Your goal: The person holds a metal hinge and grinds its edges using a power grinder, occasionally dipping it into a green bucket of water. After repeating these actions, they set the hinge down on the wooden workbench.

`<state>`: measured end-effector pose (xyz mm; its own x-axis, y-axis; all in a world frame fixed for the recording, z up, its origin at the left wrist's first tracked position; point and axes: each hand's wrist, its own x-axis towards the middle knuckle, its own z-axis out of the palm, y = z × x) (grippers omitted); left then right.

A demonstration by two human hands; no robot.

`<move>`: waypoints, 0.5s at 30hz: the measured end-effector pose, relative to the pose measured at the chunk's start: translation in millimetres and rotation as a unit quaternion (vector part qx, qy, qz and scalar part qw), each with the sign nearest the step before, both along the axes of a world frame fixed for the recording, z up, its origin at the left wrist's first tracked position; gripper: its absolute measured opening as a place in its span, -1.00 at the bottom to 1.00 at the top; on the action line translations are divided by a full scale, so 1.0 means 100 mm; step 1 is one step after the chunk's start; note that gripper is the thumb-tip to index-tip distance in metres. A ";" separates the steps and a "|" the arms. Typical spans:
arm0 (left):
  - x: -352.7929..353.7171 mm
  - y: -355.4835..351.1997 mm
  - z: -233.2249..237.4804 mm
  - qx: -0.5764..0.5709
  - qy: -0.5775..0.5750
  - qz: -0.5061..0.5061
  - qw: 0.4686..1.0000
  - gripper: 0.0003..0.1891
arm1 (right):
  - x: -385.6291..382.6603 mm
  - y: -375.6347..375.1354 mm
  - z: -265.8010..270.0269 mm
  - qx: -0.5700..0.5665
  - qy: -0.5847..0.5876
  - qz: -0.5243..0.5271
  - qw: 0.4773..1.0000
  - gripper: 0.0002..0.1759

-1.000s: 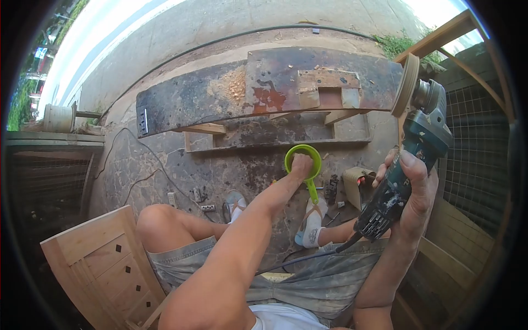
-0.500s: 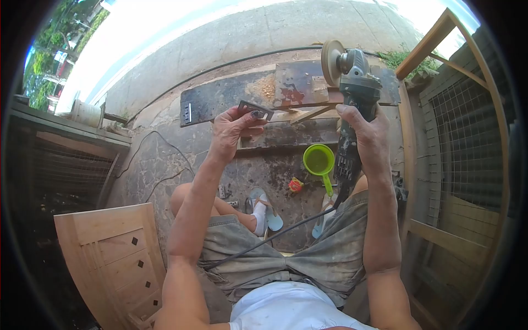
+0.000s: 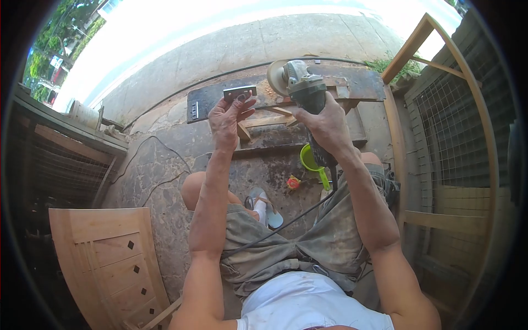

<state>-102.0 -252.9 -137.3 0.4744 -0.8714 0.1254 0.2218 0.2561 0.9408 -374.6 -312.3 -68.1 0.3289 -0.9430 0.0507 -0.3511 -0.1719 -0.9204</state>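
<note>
My right hand (image 3: 325, 125) is wrapped round the body of an angle grinder (image 3: 309, 91), whose disc (image 3: 278, 78) faces left. Its cord runs down across my lap. In my left hand (image 3: 226, 122) I pinch a small dark metal plate (image 3: 240, 92) by its lower edge, thumb in front. The plate looks flat with small holes; its exact kind I cannot make out. A short gap separates the disc from the plate. Both are held above a low wooden bench (image 3: 212, 102) with a dark, stained top.
A green dipper (image 3: 312, 159) and a small red-yellow packet (image 3: 293, 182) lie on the stone floor before my feet. At lower left leans a carved wooden panel (image 3: 113, 258). A wooden frame (image 3: 394, 154) with wire mesh stands at right. Another cable (image 3: 148, 137) trails on the floor.
The grinder has moved left and its disc is now nearer the plate. My left hand has raised and turned the plate so that it shows more edge-on.
</note>
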 end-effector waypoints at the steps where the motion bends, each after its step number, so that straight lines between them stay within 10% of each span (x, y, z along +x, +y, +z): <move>1: -0.01 0.01 -0.01 -0.004 -0.009 0.006 1.000 -0.73 | 0.01 0.01 -0.03 -0.008 0.019 0.001 1.000 -0.29; 15: -0.18 -0.04 0.05 0.010 -0.088 0.063 0.994 -0.74 | 0.10 0.07 -0.06 -0.018 0.060 0.031 0.998 -0.23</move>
